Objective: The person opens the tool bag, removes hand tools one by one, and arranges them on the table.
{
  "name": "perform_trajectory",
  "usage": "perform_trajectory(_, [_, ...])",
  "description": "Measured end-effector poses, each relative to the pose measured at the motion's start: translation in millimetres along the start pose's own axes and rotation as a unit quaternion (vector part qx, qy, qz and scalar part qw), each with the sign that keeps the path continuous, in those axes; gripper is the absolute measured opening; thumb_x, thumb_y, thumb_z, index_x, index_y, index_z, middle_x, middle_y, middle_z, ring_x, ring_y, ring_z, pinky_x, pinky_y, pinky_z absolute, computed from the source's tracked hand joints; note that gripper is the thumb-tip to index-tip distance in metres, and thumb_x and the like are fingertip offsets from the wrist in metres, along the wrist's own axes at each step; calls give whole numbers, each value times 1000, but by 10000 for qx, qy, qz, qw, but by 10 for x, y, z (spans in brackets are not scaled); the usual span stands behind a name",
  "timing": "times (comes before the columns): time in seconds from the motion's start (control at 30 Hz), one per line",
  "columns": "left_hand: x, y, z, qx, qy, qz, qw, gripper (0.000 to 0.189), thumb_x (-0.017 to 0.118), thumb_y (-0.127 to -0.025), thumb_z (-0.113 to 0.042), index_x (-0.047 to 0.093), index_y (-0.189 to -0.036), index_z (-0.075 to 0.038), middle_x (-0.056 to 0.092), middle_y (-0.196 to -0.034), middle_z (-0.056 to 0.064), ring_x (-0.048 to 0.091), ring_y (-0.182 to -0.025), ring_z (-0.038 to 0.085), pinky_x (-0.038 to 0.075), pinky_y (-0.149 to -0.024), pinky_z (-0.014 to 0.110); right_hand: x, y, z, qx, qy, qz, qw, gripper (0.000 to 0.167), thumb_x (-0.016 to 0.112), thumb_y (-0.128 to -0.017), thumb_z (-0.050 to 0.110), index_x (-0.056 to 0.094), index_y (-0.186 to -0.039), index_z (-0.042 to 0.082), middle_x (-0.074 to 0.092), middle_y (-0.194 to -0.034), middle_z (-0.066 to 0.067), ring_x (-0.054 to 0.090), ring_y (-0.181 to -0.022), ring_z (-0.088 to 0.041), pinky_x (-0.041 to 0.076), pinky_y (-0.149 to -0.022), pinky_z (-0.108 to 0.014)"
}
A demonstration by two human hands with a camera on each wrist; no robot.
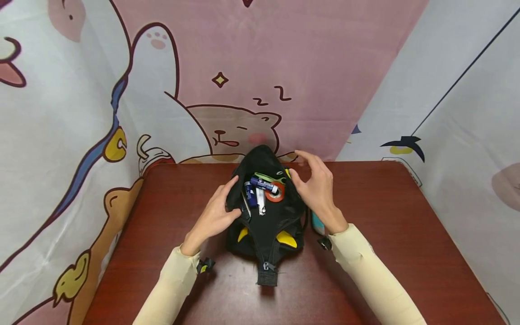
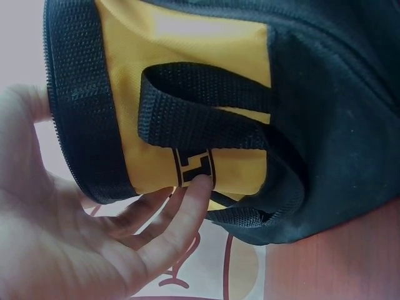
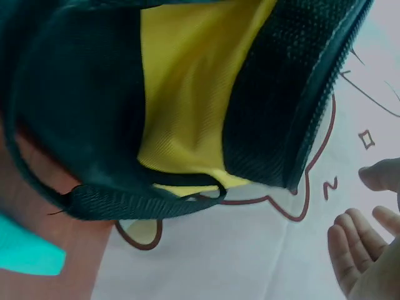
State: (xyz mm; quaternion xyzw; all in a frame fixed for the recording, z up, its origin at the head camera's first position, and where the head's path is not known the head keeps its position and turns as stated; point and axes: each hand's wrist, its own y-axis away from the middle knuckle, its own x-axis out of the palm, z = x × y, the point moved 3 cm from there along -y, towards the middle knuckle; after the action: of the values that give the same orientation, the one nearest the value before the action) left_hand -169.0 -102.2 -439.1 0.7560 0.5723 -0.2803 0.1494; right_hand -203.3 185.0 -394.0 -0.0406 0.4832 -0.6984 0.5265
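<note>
A small black and yellow bag (image 1: 280, 225) stands unzipped on the table, its mouth spread wide. My left hand (image 1: 215, 216) grips its left wall at the rim. In the left wrist view the fingers (image 2: 181, 219) press the yellow side panel below a black webbing loop, and the thumb is partly hidden behind the zipped edge. At the bag's right rim, my right hand (image 1: 318, 187) is held apart from it with loosely bent fingers, holding nothing. Inside lie two blue tubes (image 1: 263, 184), a silver nail clipper (image 1: 261, 201), an orange tape roll (image 1: 274, 193) and a green item (image 1: 270, 178).
A teal object (image 1: 318, 223) lies on the table just right of the bag, partly behind my right wrist. The reddish-brown table (image 1: 386, 248) extends to both sides. A cartoon-printed cloth (image 1: 317, 67) hangs along its back edge.
</note>
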Motion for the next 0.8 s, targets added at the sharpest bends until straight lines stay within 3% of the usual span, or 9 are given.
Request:
perform_trajectory(0.17, [-4,-7,-7,34,71,7,10000,93,71,-94,-6,30,-177,-18,52,-156,20,58,-104,33,48,-78,42,126,-93,121,-332,-329,401,9981,56,89,-92,4,69,-144,2,74,-118,-20,71,-105,-37,59,-93,-53])
perform_trajectory(0.4, [-16,-13,-8,77,103,5,9999,93,71,-94,-7,30,-177,-18,51,-156,20,54,-81,26,46,-73,41,360,-175,272,-633,-671,1045,9902,62,91,-91,5,66,-148,3,73,-123,-19,73,-109,-33,62,-96,-45])
perform_trajectory(0.8, [-16,-4,-5,-14,-11,57,10000,94,72,-94,-9,29,-177,-19,51,-155,19,57,-96,30,46,-78,42,740,-73,179,-335,-623,1871,9798,62,90,-92,6,65,-149,4,73,-125,-17,73,-111,-30,61,-99,-45])
